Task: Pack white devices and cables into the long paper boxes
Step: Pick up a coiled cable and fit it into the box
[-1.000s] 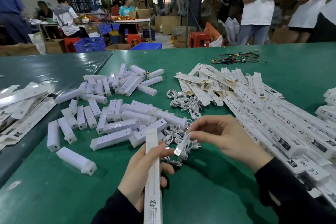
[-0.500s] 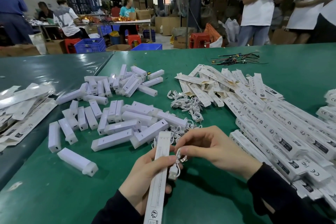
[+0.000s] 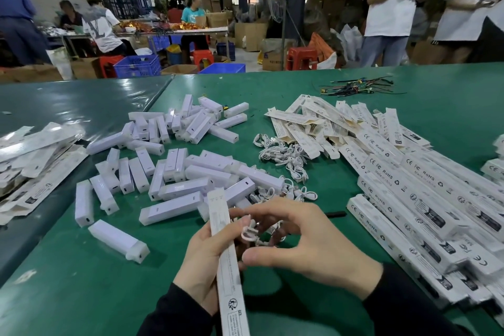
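My left hand (image 3: pixel 203 262) grips a long white paper box (image 3: pixel 230 275) that points away from me. Beside it, my right hand (image 3: pixel 308 243) pinches a coiled white cable (image 3: pixel 249 233) close against the box's right side. Several white devices (image 3: pixel 177 180) lie scattered on the green table (image 3: pixel 68 294) just beyond my hands. A small heap of white cables (image 3: pixel 283 154) sits farther back. Filled long boxes (image 3: pixel 414 199) are stacked at the right.
Flat paper boxes lie at the far left (image 3: pixel 32 161) and in a pile (image 3: pixel 321 125) behind the cables. A bundle of dark wires (image 3: pixel 357 87) rests near the table's far edge. People stand and sit beyond the table.
My right hand has drawn the cable down from the device pile to the side of the box. Both hands have moved closer to me.
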Motion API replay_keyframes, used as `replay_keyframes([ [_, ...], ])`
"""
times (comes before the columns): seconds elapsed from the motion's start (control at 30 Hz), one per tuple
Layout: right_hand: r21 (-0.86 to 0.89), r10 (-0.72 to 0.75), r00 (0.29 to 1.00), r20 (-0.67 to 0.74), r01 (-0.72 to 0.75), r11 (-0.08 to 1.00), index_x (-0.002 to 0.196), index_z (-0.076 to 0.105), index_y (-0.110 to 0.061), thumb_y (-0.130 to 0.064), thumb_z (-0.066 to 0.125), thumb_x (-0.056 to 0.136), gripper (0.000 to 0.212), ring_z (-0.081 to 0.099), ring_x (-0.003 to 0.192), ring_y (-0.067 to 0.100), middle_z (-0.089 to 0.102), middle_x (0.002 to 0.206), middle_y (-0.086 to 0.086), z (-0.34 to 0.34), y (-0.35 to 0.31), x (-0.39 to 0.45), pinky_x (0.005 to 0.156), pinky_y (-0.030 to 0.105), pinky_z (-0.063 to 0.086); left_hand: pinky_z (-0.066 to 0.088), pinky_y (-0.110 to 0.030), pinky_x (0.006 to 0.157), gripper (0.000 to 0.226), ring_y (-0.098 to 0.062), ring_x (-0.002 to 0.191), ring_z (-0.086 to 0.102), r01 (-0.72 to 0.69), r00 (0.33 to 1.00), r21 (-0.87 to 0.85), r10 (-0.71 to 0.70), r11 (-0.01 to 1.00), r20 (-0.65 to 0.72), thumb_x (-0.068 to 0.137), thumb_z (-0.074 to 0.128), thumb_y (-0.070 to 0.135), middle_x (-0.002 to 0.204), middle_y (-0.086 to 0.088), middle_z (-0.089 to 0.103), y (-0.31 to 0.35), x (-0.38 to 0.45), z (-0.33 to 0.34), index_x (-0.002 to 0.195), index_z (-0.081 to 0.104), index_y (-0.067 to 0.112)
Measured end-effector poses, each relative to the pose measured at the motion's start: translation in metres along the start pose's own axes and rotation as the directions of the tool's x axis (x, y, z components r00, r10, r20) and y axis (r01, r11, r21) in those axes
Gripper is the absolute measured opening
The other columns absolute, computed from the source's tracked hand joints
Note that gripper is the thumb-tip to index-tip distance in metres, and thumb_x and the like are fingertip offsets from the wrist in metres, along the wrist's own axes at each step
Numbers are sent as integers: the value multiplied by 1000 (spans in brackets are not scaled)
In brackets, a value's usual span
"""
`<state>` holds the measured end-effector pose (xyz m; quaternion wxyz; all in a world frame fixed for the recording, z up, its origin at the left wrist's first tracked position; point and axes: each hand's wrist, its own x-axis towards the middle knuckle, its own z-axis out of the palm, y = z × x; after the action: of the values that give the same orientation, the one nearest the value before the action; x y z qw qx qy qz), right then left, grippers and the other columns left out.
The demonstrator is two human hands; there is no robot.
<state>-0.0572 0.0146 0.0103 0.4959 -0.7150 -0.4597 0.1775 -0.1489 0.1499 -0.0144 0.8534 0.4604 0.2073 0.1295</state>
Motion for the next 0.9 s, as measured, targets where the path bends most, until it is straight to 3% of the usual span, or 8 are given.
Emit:
replay_keyframes([
  [0.1,117,100,995,-4,-99,988,106,71,-34,-49,77,67,43,68,92,14,72,103,-9,8,1,0,84,35,57,45,-21,37,38,-18,45,56,8,1000,4,-8,1000,1,50,78,17,65,-13,65,-1,-2,3,85,71,4],
  [0.17,200,154,988,17,-154,968,106,72,-29,-44,77,70,39,69,89,18,74,102,-3,7,1,1,87,39,57,40,-17,34,29,-12,40,55,15,1000,23,-16,1000,22,51,78,14,61,-8,65,-2,-4,4,79,72,8],
  [0.27,331,189,979,74,-203,922,108,75,-21,-29,77,74,35,64,77,9,75,96,1,2,-1,3,74,26,52,36,-16,32,29,-9,38,50,32,999,58,-34,998,30,51,83,-1,55,-3,61,-2,-3,3,74,73,12],
  [0.43,411,233,970,65,-239,880,104,76,-17,-19,82,77,28,60,74,10,75,90,6,-4,-4,1,61,15,45,35,-17,34,38,-10,41,42,58,997,55,-61,997,53,61,75,15,58,-7,57,-4,-2,0,98,72,8],
  [0.53,464,271,962,29,-253,849,98,76,-18,-18,80,75,24,60,64,10,73,77,-3,-5,-3,2,56,17,46,35,-19,34,32,-11,41,41,65,995,57,-69,996,77,53,76,20,59,-9,58,-3,-2,0,84,75,11],
  [0.63,515,256,967,11,-225,827,87,80,-14,-25,79,70,20,58,61,14,72,75,5,-2,-3,2,56,19,48,33,-18,33,27,-11,41,37,71,993,65,-77,995,90,49,77,24,58,-7,55,-2,-2,1,75,78,17],
  [0.8,566,307,944,-123,-187,803,88,78,-1,-25,76,72,29,59,58,10,70,72,8,-5,0,4,54,16,48,32,-17,32,55,-11,39,36,122,988,81,-128,989,84,56,78,31,64,-8,58,-2,-3,3,102,63,5],
  [0.9,595,354,897,-266,-137,792,87,76,0,-18,77,70,25,60,54,13,66,66,6,-14,3,7,51,16,48,33,-17,32,61,-13,36,37,150,964,94,-167,984,205,69,83,32,72,-11,59,-2,-5,2,117,53,10],
])
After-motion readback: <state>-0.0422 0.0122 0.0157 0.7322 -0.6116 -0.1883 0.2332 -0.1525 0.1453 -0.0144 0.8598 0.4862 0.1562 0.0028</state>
